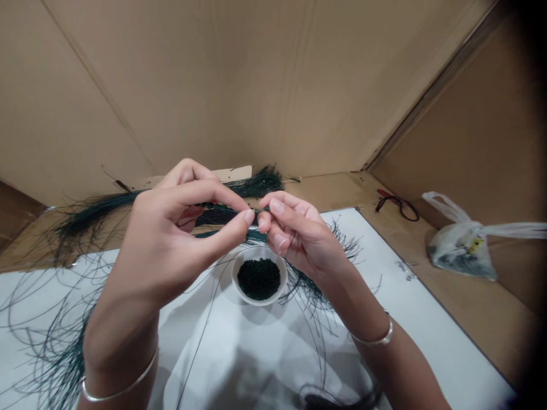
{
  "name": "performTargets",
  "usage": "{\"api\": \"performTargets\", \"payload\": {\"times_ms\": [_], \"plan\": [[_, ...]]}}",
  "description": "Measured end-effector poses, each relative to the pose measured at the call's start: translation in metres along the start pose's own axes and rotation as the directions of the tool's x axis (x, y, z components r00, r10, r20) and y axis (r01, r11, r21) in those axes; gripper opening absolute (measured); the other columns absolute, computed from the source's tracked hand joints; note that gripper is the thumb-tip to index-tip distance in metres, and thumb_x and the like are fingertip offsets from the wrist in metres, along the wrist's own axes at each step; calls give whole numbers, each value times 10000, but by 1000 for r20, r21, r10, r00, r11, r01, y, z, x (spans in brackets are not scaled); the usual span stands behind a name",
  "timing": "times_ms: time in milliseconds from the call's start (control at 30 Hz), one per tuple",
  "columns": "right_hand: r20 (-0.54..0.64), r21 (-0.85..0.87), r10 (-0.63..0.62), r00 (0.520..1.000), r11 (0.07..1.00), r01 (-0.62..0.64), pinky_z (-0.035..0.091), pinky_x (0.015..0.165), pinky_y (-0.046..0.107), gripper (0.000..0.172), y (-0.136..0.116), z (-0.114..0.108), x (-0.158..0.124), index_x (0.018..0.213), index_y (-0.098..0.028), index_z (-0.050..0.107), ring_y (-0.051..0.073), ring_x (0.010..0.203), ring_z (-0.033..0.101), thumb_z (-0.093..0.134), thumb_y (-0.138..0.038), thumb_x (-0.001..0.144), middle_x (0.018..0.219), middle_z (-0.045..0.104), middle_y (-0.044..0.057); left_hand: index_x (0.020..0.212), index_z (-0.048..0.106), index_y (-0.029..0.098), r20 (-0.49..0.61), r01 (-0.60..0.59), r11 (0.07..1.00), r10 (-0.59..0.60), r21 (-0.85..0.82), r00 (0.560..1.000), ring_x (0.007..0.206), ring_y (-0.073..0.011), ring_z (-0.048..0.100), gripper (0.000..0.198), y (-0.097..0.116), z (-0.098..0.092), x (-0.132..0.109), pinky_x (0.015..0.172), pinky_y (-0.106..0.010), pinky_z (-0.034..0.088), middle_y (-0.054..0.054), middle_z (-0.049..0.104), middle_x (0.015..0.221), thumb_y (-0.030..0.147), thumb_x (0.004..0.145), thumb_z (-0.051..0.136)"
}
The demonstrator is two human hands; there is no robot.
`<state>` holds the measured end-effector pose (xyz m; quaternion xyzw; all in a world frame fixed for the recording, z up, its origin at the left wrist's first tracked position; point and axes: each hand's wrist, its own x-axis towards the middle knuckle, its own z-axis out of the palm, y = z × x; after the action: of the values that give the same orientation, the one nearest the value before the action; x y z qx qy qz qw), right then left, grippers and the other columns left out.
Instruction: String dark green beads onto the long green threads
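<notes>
Silver bangles (119,382) sit on both wrists; a dark green strand (256,209) is pinched firmly between the left hand (171,233) and right hand (297,233), fingertips together, above a white bowl (260,303) of dark granules (258,279).

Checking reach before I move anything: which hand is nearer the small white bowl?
Right: the right hand is nearer, just above and to the right of the white bowl in this view. The left hand lies farther off, above and left, only its fingertips coming near.

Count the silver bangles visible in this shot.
2: one silver bangle on the left wrist, one silver bangle on the right wrist. Others could be hidden behind the arms.
</notes>
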<state>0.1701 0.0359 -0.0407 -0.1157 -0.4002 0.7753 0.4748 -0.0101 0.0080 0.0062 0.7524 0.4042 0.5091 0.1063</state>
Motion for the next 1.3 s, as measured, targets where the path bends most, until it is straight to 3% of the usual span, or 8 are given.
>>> {"api": "performTargets", "payload": {"times_ms": [167,300,667,1000,1300], "plan": [[-32,-76,-13,999,997,11,565,527,154,157,-2,1,-1,885,-180,737,52,499,630,803,-319,855,725,753,-24,795,804,228,19,-6,1000,6,2,1000,652,-99,487,43,-1,0,1,558,-222,444,10,554,774,205,762,819],[-32,-123,-54,998,991,50,535,488,134,115,-4,3,-2,887,-165,742,39,473,610,766,-277,892,717,755,-23,799,804,227,20,-16,1000,16,10,1000,597,-74,408,42,-1,0,1,546,-215,420,22,550,775,202,769,821],[-70,-181,-84,994,981,70,517,454,132,135,-6,4,-3,860,-161,745,34,434,585,795,-285,883,690,754,-23,797,795,240,32,1,999,-2,46,999,549,-39,342,50,-1,0,-1,432,-218,194,37,546,782,193,781,802],[-77,-299,-121,990,950,93,502,452,150,149,-9,3,-5,851,-157,741,39,443,577,779,-291,904,693,747,-17,802,780,214,85,6,999,-10,47,996,656,-69,460,51,0,-3,-1,563,-196,386,19,530,813,168,789,795],[-91,-356,-170,981,926,128,528,499,164,118,-10,4,-6,866,-166,753,45,486,586,814,-267,870,718,751,-17,771,777,205,103,3,1000,-5,22,995,720,-86,522,44,2,-2,-1,583,-190,407,11,519,801,164,784,781]]}}
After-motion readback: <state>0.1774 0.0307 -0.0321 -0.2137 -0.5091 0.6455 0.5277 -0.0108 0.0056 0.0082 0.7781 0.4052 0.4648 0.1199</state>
